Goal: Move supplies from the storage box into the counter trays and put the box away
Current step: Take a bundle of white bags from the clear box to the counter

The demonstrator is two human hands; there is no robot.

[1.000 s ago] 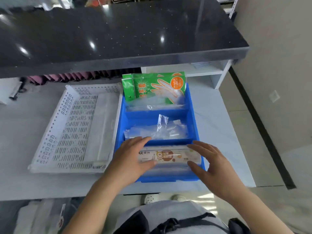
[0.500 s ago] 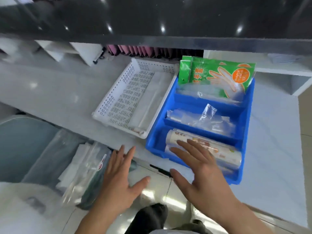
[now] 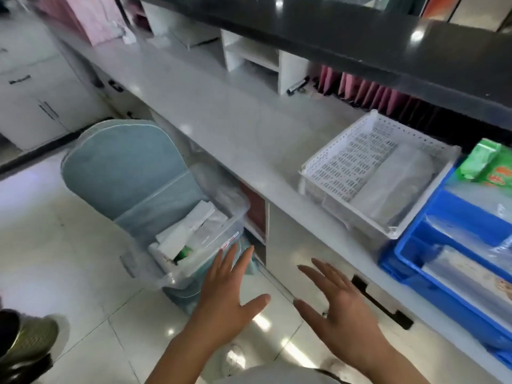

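Note:
A clear plastic storage box (image 3: 194, 261) stands on the floor under the counter, with white packets and a green item inside; its blue-grey lid (image 3: 124, 173) leans up behind it. My left hand (image 3: 230, 295) hovers just right of the box's near corner, fingers spread and empty. My right hand (image 3: 340, 306) hovers in front of the counter drawer, also spread and empty. On the counter sit a white perforated tray (image 3: 332, 173) holding clear bags and a blue divided tray (image 3: 410, 261) with a roll, plastic bags and green glove packs (image 3: 487, 167).
The grey counter (image 3: 221, 117) runs from far left to near right, under a black upper ledge (image 3: 360, 37). A drawer with a black handle (image 3: 382, 303) lies below the blue tray. Pink folders (image 3: 368, 92) stand at the back. A shoe (image 3: 30, 339) is on the tiled floor at left.
My view has swung left and down from the blue tray to the storage box. Both hands left the roll in the blue tray and now hover low by the box.

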